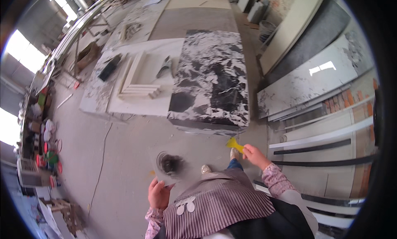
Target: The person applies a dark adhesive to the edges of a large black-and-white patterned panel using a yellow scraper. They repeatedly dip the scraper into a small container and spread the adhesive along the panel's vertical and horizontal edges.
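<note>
My left hand (pixel 159 194) grips the edge of a pale, flat board (pixel 164 179), fingers closed on it. On top lies a round, dark smear of paste (pixel 169 163), blurred at its right side. In my right hand (pixel 255 156) is a yellow scraper (pixel 234 144), held by its handle with the wide blade toward the upper left. The blade is just below the near end of a black-and-white marbled slab block (pixel 213 77); whether they touch I cannot tell.
Cream moulding strips (pixel 140 90) and a dark tool (pixel 110 67) lie on a white slab (pixel 159 104) left of the block. Polished slabs (pixel 306 73) lean at the right, above racked strips (pixel 322 133). A cable (pixel 100 168) crosses the floor. Clutter (pixel 45 152) lines the left wall.
</note>
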`<state>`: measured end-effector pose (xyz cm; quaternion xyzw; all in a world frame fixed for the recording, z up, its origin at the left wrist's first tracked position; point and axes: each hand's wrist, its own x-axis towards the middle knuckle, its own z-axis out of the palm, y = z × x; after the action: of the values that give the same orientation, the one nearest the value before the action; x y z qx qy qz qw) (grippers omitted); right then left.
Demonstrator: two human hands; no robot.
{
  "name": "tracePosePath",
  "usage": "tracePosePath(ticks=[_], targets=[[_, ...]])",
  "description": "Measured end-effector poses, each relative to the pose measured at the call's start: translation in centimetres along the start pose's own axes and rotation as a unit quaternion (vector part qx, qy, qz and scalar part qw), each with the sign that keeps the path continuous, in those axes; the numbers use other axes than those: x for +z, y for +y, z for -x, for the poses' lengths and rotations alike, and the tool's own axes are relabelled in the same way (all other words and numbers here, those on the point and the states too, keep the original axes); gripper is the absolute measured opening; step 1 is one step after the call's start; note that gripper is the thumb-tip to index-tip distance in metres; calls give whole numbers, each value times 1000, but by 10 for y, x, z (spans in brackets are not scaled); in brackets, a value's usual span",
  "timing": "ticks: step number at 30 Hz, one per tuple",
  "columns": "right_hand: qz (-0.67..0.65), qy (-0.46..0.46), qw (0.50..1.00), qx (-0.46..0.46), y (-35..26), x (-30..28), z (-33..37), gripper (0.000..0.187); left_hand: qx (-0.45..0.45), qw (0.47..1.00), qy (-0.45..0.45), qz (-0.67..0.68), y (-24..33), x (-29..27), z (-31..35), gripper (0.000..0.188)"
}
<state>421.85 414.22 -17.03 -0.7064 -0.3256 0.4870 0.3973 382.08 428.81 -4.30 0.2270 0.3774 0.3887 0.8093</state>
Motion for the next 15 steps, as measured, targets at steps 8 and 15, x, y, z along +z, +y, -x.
tracePosePath(ticks=[8, 15], targets=[[-32, -283, 959, -10, -173, 102, 24, 29, -6, 998, -33, 51, -18, -7, -11, 37], [-24, -267, 963, -4, -118, 95, -14, 26, -14, 989, -64, 136, -18, -18, 8, 52]])
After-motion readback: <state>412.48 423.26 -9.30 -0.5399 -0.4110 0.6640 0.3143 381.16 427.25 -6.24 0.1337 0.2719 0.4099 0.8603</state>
